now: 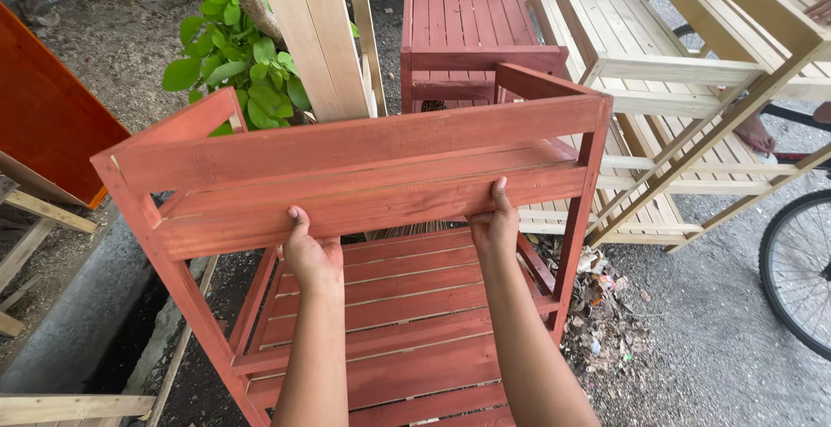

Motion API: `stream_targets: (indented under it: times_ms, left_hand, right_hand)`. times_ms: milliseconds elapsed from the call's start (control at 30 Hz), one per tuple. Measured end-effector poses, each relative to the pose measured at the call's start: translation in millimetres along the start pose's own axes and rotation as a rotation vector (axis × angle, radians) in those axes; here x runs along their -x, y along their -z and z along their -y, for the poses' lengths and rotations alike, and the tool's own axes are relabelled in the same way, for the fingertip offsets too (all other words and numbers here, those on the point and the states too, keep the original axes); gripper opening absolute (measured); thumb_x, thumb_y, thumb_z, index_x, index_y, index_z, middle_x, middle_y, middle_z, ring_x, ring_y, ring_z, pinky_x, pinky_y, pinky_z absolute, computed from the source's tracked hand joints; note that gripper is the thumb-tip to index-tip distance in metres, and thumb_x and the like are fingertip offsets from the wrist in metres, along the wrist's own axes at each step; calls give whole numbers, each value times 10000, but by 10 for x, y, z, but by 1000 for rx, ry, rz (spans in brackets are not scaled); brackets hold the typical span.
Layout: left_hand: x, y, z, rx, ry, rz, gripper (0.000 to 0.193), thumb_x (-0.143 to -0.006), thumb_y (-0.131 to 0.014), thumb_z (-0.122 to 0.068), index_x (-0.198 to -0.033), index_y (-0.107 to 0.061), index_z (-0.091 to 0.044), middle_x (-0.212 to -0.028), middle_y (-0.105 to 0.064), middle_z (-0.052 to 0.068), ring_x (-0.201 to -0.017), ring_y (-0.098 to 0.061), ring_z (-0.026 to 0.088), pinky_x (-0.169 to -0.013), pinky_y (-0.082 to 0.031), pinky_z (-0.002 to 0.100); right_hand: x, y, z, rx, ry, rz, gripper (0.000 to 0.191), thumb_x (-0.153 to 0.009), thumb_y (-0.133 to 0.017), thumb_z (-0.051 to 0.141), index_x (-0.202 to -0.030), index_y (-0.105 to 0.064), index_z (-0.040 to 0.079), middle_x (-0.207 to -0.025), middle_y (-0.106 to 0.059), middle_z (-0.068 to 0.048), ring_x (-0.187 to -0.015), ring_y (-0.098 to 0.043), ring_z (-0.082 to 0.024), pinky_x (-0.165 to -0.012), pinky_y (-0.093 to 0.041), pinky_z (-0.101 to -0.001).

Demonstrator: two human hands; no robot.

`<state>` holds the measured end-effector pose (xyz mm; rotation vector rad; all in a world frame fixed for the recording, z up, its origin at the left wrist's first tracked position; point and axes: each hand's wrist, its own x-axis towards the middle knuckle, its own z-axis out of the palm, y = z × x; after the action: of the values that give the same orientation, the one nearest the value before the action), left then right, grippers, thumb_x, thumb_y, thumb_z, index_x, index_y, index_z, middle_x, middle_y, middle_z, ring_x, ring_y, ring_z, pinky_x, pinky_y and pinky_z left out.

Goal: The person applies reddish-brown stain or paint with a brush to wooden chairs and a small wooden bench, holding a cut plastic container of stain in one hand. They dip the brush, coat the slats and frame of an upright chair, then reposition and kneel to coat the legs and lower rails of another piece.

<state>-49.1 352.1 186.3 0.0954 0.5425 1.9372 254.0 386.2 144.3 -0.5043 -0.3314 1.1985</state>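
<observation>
Red-brown stained rack (363, 154), pale unpainted racks (658, 72), green leaves (238, 63)

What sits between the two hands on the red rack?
Head view: only a bare stretch of the red rack's shelf edge lies between the left hand and right hand; lower slats show beneath.

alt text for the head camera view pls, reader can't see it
Seen from above, a person's left hand and right hand grip the top slatted shelf of a red-stained wooden rack. Unpainted wooden racks stand behind it, with a leafy plant and a bicycle wheel nearby.
</observation>
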Motion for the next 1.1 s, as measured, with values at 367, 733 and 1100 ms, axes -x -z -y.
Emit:
stream_targets:
  times_ms: [367,733,1100]
  left_hand:
    - [-98,140,-69,-94,-35,4,659,-866,-783,-331,-1408,-505,-79,-1335,-613,61,-1265,-579,255,-996,-519,525]
    - [-72,517,194,-305,243,38,208,-945,-731,-139,-1099,-680,-9,-1002,-683,123,-893,-664,234,-772,-564,306]
    - [969,927,105,-567,220,188,35,-897,-745,-24,-896,-711,-19,-696,-658,43,-511,-481,84,-441,-314,224]
  right_hand:
    - [277,-334,42,69,-12,72,625,-886,-757,313,-1336,-496,-32,-1331,-610,-157,-1222,-629,-319,-1002,-564,-611]
    - [620,93,-24,266,-190,-36,282,-934,-672,73,-1166,-521,24,-1084,-649,-157,-941,-713,-299,-846,-628,-490]
    - [1853,163,-385,778,-216,-74,253,-959,-724,258,-839,-702,36,-660,-547,0,-577,-398,-103,-512,-320,-254]
